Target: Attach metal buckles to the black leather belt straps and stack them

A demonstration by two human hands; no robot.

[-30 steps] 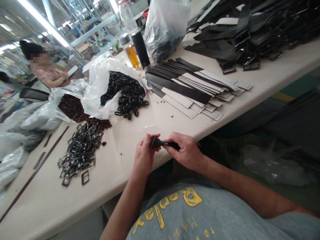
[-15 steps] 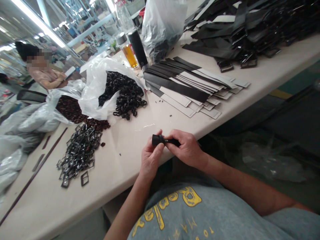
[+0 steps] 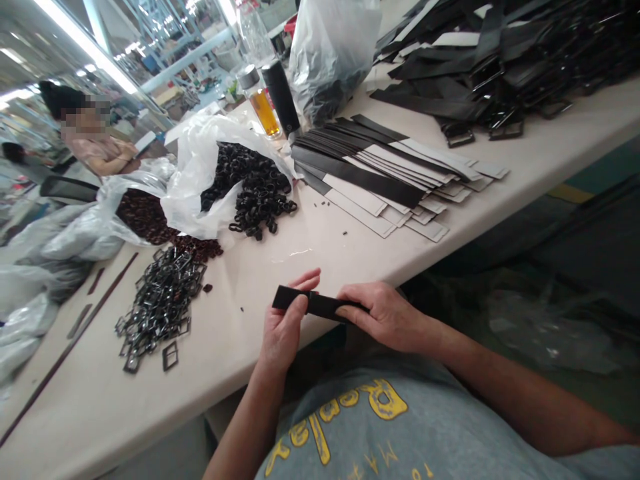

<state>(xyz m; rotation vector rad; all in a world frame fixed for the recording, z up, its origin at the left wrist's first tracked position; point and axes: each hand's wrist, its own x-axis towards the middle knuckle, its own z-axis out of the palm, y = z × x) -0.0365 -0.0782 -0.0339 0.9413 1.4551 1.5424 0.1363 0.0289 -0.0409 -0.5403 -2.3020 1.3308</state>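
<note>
A black belt strap [image 3: 327, 306] stretches between my two hands above the table's near edge. My left hand [image 3: 285, 323] pinches it close to its left end, thumb on top and fingers behind. What looks like a narrow belt loop [image 3: 309, 301] sits around the strap beside my left thumb. My right hand [image 3: 383, 313] is closed on the strap's other part, thumb laid along it; the rest of the strap is hidden by that hand.
Left on the table [image 3: 240, 347] lie a pile of metal buckles [image 3: 163, 307] and bags of black loops [image 3: 260, 200] and brown loops [image 3: 145, 217]. Ahead are cut straps [image 3: 370, 173], a tea bottle [image 3: 265, 113] and a black flask [image 3: 281, 97]. Buckled straps [image 3: 500, 87] are heaped right. A person [image 3: 95, 140] sits beyond.
My hands have moved apart, the left one toward the left. The strap, earlier bunched between my fingers, now shows as a flat length. The view has shifted slightly.
</note>
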